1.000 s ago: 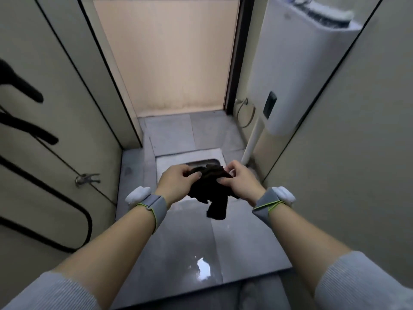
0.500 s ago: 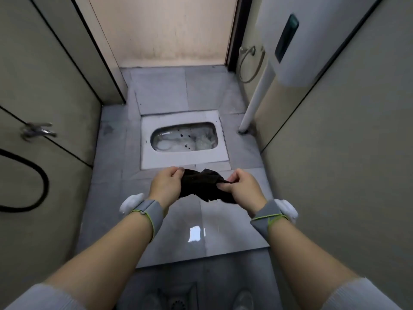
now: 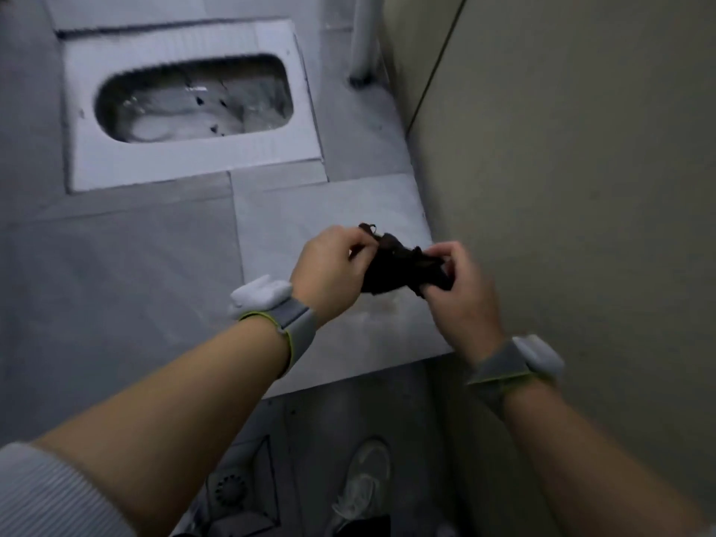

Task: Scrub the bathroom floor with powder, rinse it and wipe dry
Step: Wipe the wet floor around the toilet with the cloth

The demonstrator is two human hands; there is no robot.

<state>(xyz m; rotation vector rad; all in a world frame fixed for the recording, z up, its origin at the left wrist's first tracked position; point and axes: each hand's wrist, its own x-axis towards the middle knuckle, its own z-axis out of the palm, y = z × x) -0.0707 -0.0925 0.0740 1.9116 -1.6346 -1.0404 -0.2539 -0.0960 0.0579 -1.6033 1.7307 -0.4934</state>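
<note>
A dark crumpled cloth [image 3: 399, 267] hangs in the air between my two hands, above the right side of the raised grey tiled floor [image 3: 128, 288]. My left hand [image 3: 329, 271] pinches the cloth's left edge with fingers curled. My right hand [image 3: 461, 288] grips its right end. Both wrists wear grey bands with white sensors. The floor tiles look damp and dull, with a pale smear under the cloth.
A white squat toilet pan [image 3: 193, 106] sits in the floor at upper left. A white pipe [image 3: 364, 36] runs down by the beige wall panel [image 3: 561, 188] on the right. Below the step lie a floor drain [image 3: 232, 490] and my shoe [image 3: 364, 486].
The view has tilted down and swung toward the right wall. Both hands moved right with the cloth, which is now bunched tighter between them.
</note>
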